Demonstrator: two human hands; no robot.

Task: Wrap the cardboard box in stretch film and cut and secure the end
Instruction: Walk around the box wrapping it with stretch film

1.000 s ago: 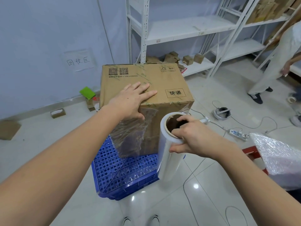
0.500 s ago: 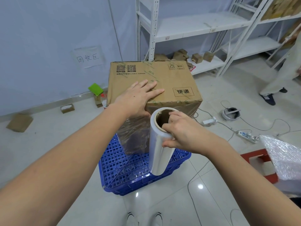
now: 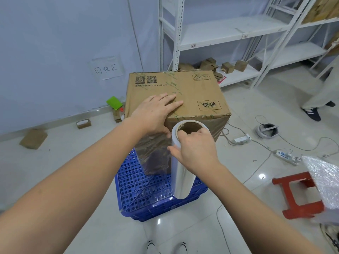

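My left hand [image 3: 156,114] lies flat with straight fingers on top of the box [image 3: 176,99], thumb hooked down over the near edge, pinning it while my right hand [image 3: 194,149] grips the upper end of the roll [image 3: 180,173], one fingertip tucked into its core. The box sits on a blue crate [image 3: 157,195] on the floor, and film [image 3: 154,153] already clings to its near side. To do this pass well, I judge I should keep the roll upright and close to the box wall, pull with steady tension so the film lies smooth, and press down hard enough that the box does not turn on the crate. The roll's long axis runs nearly vertical, open core up, lower end near the crate. The box's printed face points up.
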